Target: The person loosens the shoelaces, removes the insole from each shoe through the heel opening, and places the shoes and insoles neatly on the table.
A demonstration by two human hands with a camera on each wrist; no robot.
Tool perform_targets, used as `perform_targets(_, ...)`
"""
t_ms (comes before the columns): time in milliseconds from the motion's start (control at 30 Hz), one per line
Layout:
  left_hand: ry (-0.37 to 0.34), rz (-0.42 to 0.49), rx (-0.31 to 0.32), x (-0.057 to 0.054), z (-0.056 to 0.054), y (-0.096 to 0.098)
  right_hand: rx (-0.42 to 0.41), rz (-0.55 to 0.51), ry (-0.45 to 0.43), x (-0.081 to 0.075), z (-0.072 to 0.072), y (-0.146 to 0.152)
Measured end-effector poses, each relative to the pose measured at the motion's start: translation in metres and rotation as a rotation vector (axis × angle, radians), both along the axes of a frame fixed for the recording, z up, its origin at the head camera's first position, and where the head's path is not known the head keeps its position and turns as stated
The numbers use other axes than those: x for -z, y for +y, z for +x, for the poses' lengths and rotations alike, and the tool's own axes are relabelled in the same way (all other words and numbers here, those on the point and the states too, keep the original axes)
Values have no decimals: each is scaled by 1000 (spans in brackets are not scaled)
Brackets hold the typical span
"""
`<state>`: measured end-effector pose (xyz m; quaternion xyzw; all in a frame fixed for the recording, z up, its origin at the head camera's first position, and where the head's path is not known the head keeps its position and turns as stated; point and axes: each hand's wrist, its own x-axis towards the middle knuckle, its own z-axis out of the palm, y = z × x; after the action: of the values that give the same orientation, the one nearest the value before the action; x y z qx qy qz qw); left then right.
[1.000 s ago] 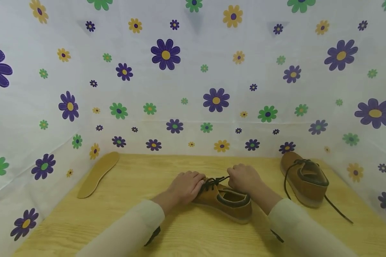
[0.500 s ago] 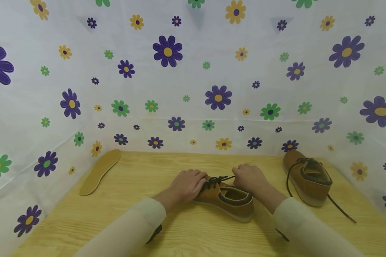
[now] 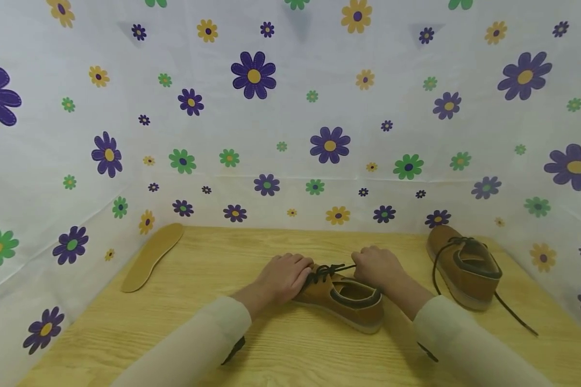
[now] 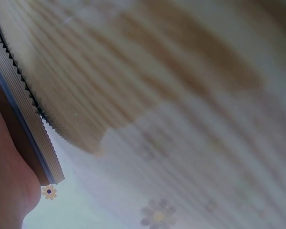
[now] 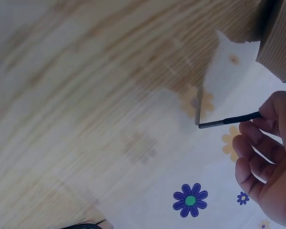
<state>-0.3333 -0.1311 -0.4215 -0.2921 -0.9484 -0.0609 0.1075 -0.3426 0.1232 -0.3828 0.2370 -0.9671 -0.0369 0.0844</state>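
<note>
Holding the front of a brown shoe (image 3: 339,308), the left hand (image 3: 280,278) curls over its toe, with the thumb on the near side; how the fingertips sit on the far side is hidden. The shoe lies between the two hands, its opening just beside the right hand (image 3: 381,270), whose knuckles face the head camera and hide the pinch. From the right wrist, that hand is seen pinching a dark lace (image 5: 243,118) between thumb and forefinger, the other fingers loosely bent and the lace's tip poking out past them. From the left wrist, only the lower part of the left hand shows, cut off by the edge along with the shoe's ridged sole (image 4: 33,109). To the right of the right hand stands a second shoe (image 3: 478,291), one lace end trailing away from that hand. Beyond and left of the left hand, an insole (image 3: 152,259) lies on the worktop (image 3: 213,269). Under the left wrist, a dark object (image 3: 233,351) is partly covered by the sleeve (image 3: 193,339) and hard to make out
</note>
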Motion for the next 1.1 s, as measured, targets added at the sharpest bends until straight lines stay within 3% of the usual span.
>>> perform_targets(333,4,-23,-3,-8,6,2,-5,-6,8,6,-1,10)
perform_targets(700,-4,-26,-15,-6,3,1,-55,-65,74,9,3,19)
perform_targets(1100,-6,-42,-20,-4,5,1,-77,-106,66,12,8,31)
